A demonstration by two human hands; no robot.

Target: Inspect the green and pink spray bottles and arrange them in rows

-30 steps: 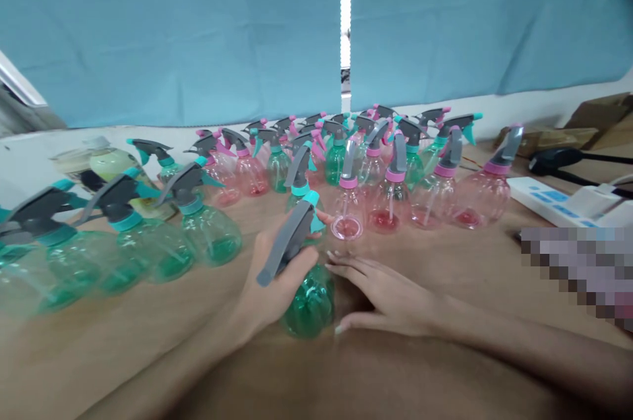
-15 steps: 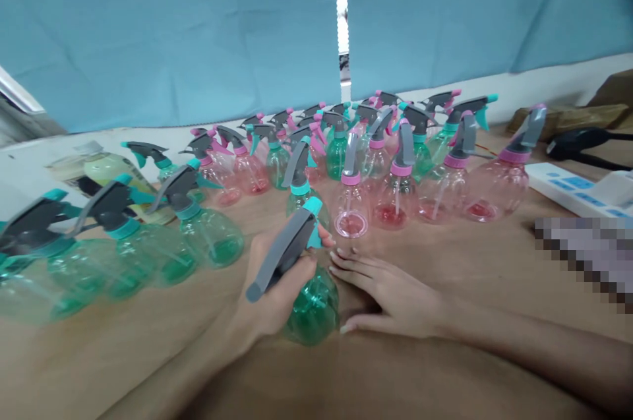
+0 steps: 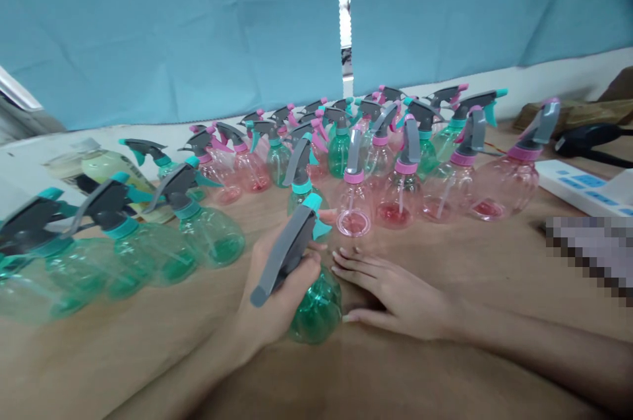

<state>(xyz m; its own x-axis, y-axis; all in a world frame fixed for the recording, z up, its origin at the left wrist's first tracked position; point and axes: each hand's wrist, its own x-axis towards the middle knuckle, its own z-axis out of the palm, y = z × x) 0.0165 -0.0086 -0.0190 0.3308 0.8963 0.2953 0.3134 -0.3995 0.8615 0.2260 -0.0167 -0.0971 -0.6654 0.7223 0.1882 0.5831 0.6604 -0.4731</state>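
In the head view, a green spray bottle [image 3: 318, 308] with a grey and teal trigger head stands in the near middle of the table. My left hand [image 3: 279, 295] is wrapped round its neck below the head, with the index finger stretched out past the trigger. My right hand [image 3: 390, 288] lies flat on the table just right of the bottle, fingers spread and holding nothing. Directly behind my left hand stands another green spray bottle [image 3: 301, 188], partly hidden. A pink spray bottle [image 3: 353, 206] is just beyond my right fingertips.
Several green spray bottles [image 3: 217, 235] line the left side. More pink spray bottles [image 3: 504, 186] stand to the right and behind. A white power strip [image 3: 578, 186] and black-handled tool [image 3: 588, 143] lie at the right. Blue cloth [image 3: 198, 31] hangs behind the table [image 3: 435, 380].
The index finger of my left hand has straightened away from the trigger. My grip stays on the bottle, and my right hand rests as before. The view has shifted slightly.
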